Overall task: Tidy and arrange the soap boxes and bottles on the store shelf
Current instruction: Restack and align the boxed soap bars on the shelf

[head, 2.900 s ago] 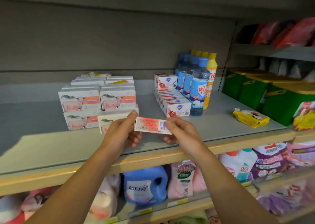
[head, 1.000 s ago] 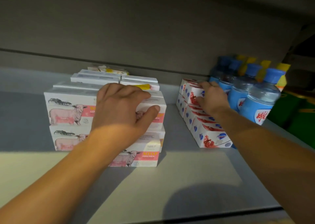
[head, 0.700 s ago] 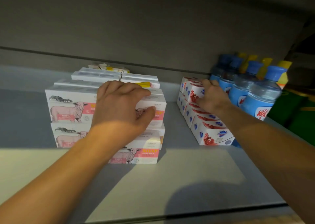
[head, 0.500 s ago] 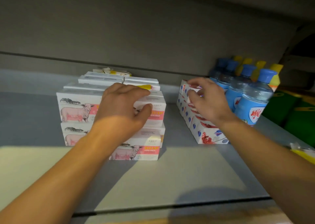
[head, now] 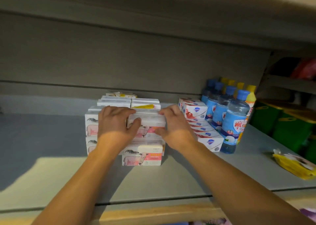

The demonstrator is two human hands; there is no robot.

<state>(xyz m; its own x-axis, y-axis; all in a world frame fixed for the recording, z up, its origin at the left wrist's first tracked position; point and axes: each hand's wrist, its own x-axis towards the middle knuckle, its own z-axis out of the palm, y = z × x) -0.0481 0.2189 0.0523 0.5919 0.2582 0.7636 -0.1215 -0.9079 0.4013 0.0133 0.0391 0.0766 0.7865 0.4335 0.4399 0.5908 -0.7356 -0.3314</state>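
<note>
Both bare forearms extend forward and converge slightly. Left hand (head: 114,123): palm down, fingers curled over the top, thumb pressed against the front face of what it grips. Right hand (head: 174,128): mirrored opposite, fingers bent over the top, thumb low in front.

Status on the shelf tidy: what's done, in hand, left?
Done: red soap boxes sit in a neat row beside lined-up blue bottles. In hand: left hand and right hand hold the top sheep box on its stack. Left: the bottom box juts forward; a yellow pack lies loose.
</note>
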